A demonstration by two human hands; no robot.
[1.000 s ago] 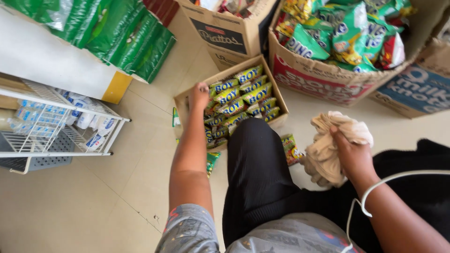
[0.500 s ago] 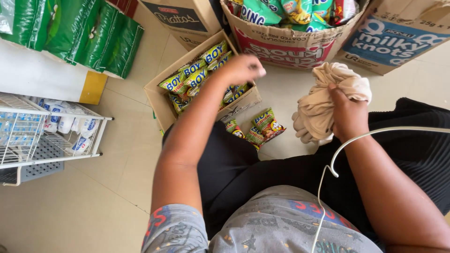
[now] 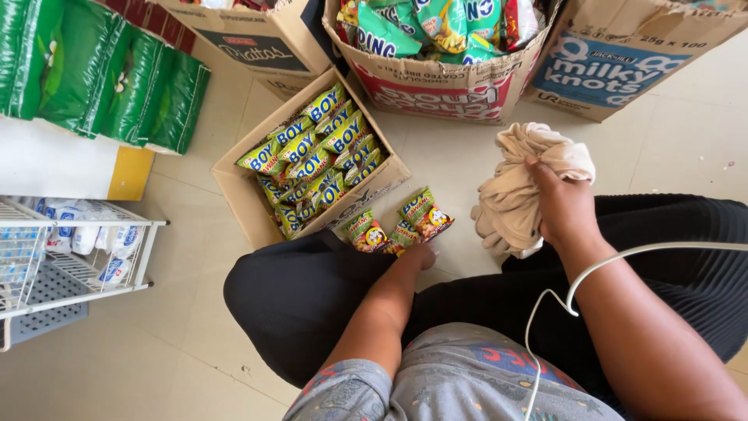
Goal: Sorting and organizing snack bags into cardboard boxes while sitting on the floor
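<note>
Left hand is low on the tiled floor, fingers touching the loose snack packets beside the open carton; grip unclear (fingers hidden). Packets look light, crinkly, slippery: pinch an edge seam. Right hand is closed around a bunched beige cloth.

From my remote feed: both arms bare to the shoulder. Left hand and right hand without gloves, rings or watch. Grey shirt with short sleeves, printed in red and blue patches, at 6 o'clock. Black trousers, loose, finely ribbed on the 3 o'clock leg. Thin white cable loops across the right forearm.
</note>
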